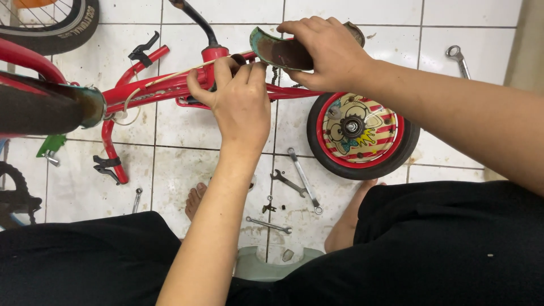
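Black-clad knees over white floor tiles; hands grasp red frame and rusty mudguard.

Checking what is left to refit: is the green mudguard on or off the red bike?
Off. The right hand holds the green mudguard loose above the red frame; the left hand grips the frame beside it.

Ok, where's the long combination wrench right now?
The long wrench lies on the tiled floor, centre of the head view, left of the small wheel.
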